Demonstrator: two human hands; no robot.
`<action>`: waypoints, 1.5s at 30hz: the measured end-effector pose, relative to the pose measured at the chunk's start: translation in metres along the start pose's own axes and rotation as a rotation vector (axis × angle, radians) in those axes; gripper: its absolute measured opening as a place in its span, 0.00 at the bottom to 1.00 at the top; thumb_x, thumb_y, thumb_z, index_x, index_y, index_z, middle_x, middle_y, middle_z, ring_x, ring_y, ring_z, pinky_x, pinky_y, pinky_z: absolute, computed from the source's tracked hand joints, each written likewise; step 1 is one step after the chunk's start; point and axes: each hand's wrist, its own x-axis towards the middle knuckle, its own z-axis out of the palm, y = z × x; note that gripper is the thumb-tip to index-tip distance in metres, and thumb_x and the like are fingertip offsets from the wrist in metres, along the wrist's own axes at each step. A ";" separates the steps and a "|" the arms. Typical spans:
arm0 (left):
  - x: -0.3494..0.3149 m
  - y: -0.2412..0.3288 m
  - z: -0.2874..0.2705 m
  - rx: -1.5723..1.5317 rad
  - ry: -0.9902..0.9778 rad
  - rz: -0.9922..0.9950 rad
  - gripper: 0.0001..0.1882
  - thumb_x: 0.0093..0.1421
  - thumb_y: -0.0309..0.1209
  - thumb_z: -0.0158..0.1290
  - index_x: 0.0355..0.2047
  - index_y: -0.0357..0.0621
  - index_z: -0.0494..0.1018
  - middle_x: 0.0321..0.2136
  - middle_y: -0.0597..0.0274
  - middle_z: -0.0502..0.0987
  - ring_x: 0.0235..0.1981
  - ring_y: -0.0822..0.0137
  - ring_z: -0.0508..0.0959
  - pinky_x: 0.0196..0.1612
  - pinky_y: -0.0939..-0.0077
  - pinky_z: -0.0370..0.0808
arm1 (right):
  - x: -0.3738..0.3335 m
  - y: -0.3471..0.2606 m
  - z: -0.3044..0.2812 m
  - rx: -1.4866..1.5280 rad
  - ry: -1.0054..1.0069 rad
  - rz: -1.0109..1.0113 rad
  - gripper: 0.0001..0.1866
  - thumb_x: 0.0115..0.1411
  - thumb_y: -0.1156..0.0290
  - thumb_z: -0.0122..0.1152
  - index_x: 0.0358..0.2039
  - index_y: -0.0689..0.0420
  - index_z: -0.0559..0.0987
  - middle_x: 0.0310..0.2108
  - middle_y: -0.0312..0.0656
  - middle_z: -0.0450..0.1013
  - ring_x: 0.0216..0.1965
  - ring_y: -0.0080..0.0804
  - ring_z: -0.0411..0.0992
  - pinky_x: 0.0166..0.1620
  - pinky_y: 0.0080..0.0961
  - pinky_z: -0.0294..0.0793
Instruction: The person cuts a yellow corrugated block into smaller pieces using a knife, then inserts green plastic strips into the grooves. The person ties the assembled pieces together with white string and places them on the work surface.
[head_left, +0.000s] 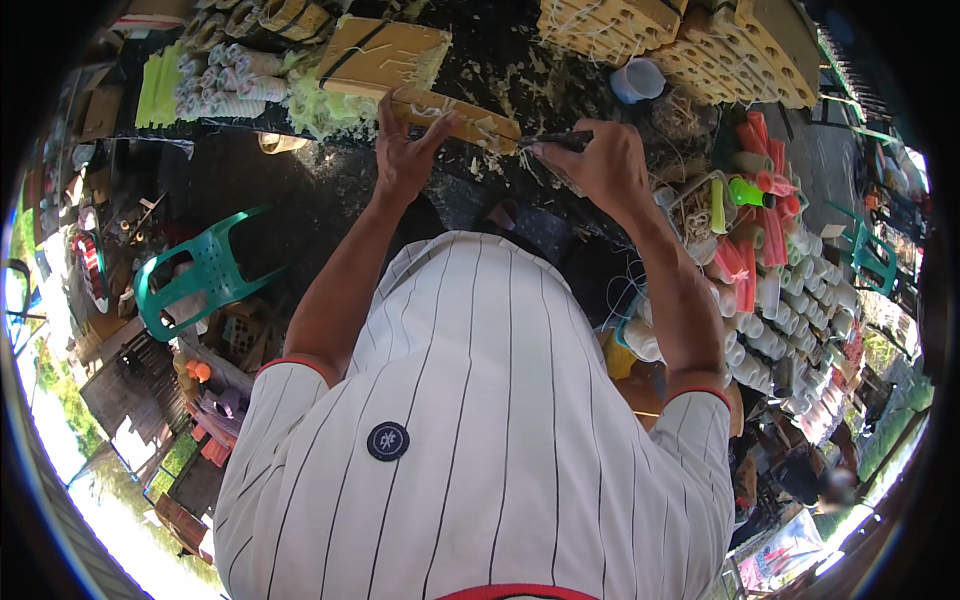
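Wooden bar [482, 124] at 12 o'clock, by the counter's [500, 62] near edge; left hand [404, 158] clamped on its 9-o'clock end, right hand [608, 165] on a dark knife-like tool [566, 139]. Step, judged: trimming residue; next stroke likely needs a steady bar.

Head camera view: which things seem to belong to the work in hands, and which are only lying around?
In use:
- narrow yellowish block, touched by the left hand
- dark tool, held in the right hand

Apparently just lying about, untouched:
- pale blue cup
- bright green object
- green chair at left
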 end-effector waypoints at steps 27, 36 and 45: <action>-0.012 0.003 0.018 -0.016 0.049 -0.046 0.58 0.53 0.41 0.76 0.71 0.35 0.48 0.62 0.42 0.65 0.66 0.54 0.67 0.66 0.62 0.69 | 0.061 0.031 0.082 0.911 -0.526 -0.074 0.39 0.63 0.47 0.71 0.63 0.67 0.77 0.52 0.53 0.82 0.52 0.37 0.81 0.54 0.33 0.80; -0.027 0.008 0.014 -0.027 0.105 -0.106 0.56 0.54 0.38 0.76 0.71 0.36 0.49 0.62 0.42 0.67 0.65 0.55 0.68 0.69 0.67 0.66 | 0.067 0.031 0.073 0.690 -0.238 -0.131 0.28 0.71 0.55 0.64 0.58 0.69 0.80 0.44 0.48 0.85 0.43 0.28 0.80 0.48 0.26 0.79; -0.040 0.036 0.014 -0.552 0.030 -0.520 0.38 0.61 0.25 0.63 0.68 0.38 0.57 0.58 0.47 0.73 0.56 0.54 0.82 0.46 0.57 0.89 | 0.080 0.065 0.139 1.453 -0.102 0.100 0.33 0.76 0.44 0.52 0.58 0.65 0.79 0.50 0.42 0.80 0.50 0.29 0.75 0.56 0.31 0.72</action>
